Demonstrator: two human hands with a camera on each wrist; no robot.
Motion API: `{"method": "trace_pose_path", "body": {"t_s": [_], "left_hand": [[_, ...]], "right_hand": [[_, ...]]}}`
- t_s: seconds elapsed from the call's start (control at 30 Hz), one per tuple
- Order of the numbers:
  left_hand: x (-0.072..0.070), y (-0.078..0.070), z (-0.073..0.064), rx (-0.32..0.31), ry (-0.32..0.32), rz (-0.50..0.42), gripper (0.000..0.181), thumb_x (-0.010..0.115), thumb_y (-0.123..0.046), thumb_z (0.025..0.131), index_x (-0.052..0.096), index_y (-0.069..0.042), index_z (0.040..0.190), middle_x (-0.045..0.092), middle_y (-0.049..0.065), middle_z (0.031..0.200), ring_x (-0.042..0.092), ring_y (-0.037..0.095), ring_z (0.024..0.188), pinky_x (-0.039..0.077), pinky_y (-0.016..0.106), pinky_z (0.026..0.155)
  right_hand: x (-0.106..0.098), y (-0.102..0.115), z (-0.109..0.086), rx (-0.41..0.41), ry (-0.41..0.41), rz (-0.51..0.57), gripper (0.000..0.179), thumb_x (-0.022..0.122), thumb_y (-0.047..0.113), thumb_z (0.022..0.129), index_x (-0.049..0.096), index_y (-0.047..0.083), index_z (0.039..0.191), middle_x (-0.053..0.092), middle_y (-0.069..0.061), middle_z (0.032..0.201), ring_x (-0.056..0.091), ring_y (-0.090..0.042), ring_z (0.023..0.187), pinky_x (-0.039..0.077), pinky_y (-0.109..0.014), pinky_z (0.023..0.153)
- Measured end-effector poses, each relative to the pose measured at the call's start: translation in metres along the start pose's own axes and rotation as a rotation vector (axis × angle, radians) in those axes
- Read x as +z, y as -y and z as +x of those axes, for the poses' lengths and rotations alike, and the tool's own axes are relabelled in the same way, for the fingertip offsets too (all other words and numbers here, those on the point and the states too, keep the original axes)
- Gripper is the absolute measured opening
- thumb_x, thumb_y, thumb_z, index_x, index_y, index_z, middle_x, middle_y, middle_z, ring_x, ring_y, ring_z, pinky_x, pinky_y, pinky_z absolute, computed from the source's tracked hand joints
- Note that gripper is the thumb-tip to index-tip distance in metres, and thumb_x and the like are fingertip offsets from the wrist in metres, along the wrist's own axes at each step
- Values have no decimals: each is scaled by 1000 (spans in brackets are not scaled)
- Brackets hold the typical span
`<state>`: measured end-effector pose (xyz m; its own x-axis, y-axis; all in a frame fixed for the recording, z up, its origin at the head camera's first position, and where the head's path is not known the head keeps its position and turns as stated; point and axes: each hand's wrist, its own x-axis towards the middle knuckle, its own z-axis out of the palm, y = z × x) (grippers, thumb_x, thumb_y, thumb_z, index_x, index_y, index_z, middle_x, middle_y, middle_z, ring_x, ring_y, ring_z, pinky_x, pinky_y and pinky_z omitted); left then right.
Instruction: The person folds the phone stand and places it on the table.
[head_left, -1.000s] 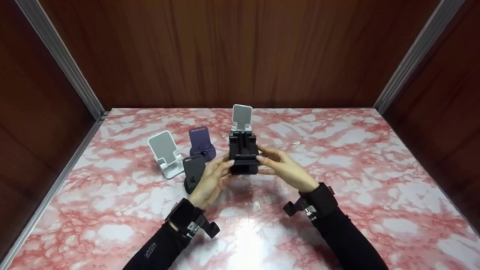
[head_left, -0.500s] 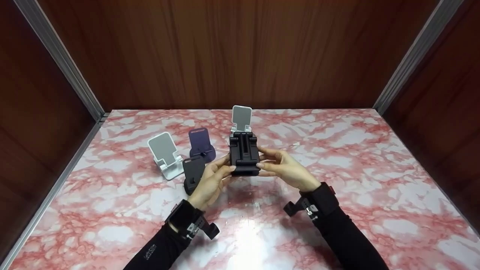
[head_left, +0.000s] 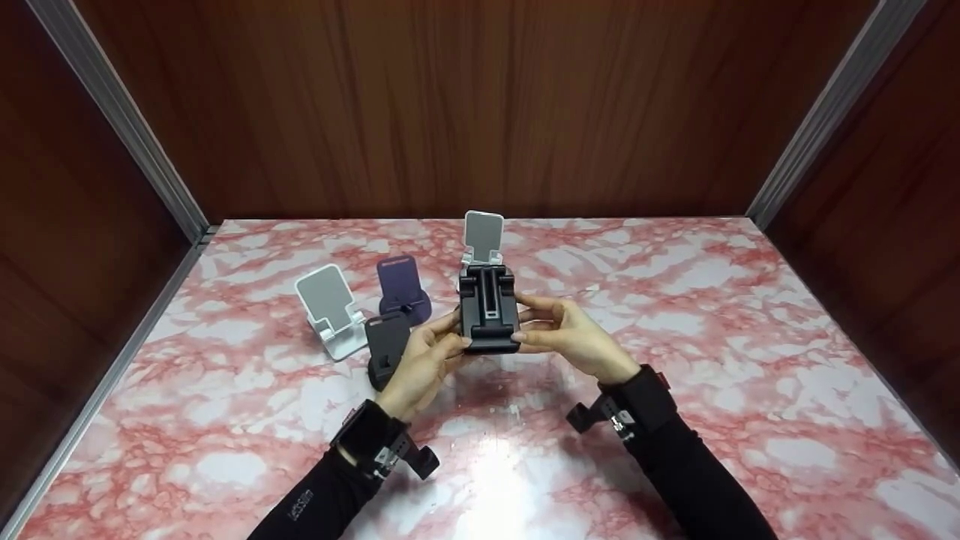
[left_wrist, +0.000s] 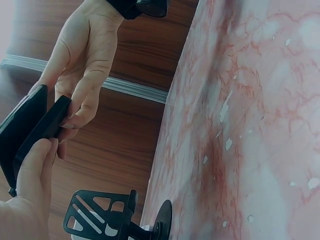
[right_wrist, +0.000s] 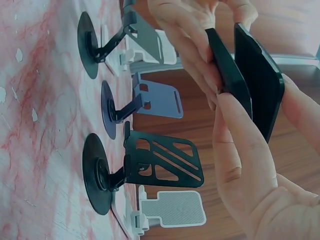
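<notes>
Both hands hold a black folding phone stand [head_left: 489,311] above the table in the head view. My left hand [head_left: 421,360] pinches its left side, thumb at the lower corner; my right hand [head_left: 574,337] pinches the right side the same way. A grooved face of the stand is turned up toward the head camera. In the right wrist view the stand [right_wrist: 250,75] shows as two flat dark plates with a narrow gap between them. The fingers of both hands sit along its edges, partly hidden behind it.
Left of the hands stand a white phone stand [head_left: 330,307], a purple one [head_left: 403,289] and a black one [head_left: 388,349]. Another white stand [head_left: 484,232] is behind the held one. A black slotted stand [right_wrist: 167,157] shows in the right wrist view. Wood-grain panels [head_left: 480,112] enclose the marbled table [head_left: 675,300].
The held phone stand has tilted so that more of its grooved face shows to the head camera. Both thumbs have come slightly lower along with its near edge. The other stands stay put.
</notes>
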<state>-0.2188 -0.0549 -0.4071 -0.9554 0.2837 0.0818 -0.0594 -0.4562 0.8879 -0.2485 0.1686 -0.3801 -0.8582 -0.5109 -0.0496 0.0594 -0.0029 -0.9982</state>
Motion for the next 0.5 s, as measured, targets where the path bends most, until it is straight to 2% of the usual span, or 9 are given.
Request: {"method": "trace_pose_path", "body": {"t_s": [0.1, 0.33, 0.5], "left_hand": [[0, 0, 0, 0, -7, 0, 57, 45, 9, 84, 29, 10, 139, 54, 16, 121, 62, 10, 81, 56, 23, 78], [-2, 1, -1, 7, 42, 14, 54, 46, 8, 86, 32, 8, 138, 48, 27, 132, 63, 16, 101, 54, 29, 87], [-2, 2, 0, 12, 50, 8, 54, 45, 11, 86, 33, 8, 138, 46, 28, 134, 63, 18, 103, 54, 28, 88]], "right_hand": [[0, -1, 0, -1, -3, -4, 73, 65, 0, 81, 27, 3, 144, 59, -13, 115, 63, -17, 98, 53, -34, 88], [0, -3, 1, -22, -11, 5, 75, 68, -2, 78, 29, 0, 143, 65, -11, 105, 63, -17, 95, 54, -32, 86], [-1, -4, 1, -22, -14, -4, 77, 69, -3, 77, 29, 0, 143, 66, -10, 102, 64, -17, 94, 54, -31, 86]]}}
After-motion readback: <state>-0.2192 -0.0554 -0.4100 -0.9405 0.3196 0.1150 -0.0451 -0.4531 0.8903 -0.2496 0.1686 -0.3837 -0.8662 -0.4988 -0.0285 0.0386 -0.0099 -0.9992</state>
